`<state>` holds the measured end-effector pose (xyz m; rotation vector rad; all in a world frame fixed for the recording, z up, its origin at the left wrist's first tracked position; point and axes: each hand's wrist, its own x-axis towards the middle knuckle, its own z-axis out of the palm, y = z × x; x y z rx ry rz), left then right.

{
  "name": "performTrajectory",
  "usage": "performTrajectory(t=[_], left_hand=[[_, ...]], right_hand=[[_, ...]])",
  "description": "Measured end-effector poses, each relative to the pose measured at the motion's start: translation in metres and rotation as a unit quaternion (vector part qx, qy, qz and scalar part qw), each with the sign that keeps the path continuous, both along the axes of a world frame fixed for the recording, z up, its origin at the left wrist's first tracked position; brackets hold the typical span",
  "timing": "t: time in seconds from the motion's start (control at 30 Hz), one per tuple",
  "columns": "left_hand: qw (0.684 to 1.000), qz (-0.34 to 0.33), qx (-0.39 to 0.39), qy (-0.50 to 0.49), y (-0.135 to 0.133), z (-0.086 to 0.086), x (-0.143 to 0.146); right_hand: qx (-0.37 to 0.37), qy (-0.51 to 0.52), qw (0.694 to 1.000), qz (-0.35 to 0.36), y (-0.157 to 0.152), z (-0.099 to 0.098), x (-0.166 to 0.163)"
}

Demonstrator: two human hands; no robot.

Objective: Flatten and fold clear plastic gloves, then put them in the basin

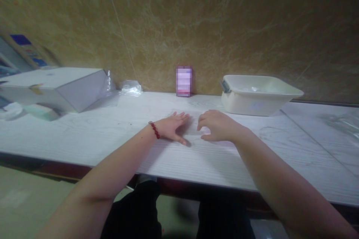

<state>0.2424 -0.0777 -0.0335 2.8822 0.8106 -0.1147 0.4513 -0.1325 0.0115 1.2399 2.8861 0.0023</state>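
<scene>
My left hand (172, 127) lies flat on the white tabletop (84, 134), fingers stretched out, with a red bead bracelet (154, 130) at the wrist. My right hand (217, 125) rests just to its right with fingers curled down onto the surface. Between and under the two hands there seems to be a thin clear plastic sheet or bag (192, 129), hard to make out. Both hands touch it or the table there.
A cream plastic basin (258, 95) stands at the back right. A small pink box (183, 81) leans against the tiled wall. A white carton (53, 86) and crumpled clear plastic (130, 87) sit at the back left. The table's front edge runs just below my forearms.
</scene>
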Motion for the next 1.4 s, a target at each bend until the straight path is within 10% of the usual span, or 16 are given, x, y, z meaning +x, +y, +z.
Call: performTrajectory(t=[1.4], left_hand=[[0.998, -0.065, -0.004, -0.016, -0.014, -0.008, 0.017]], right_hand=[[-0.005, -0.111, 0.987, -0.113, 0.000, -0.007, -0.017]])
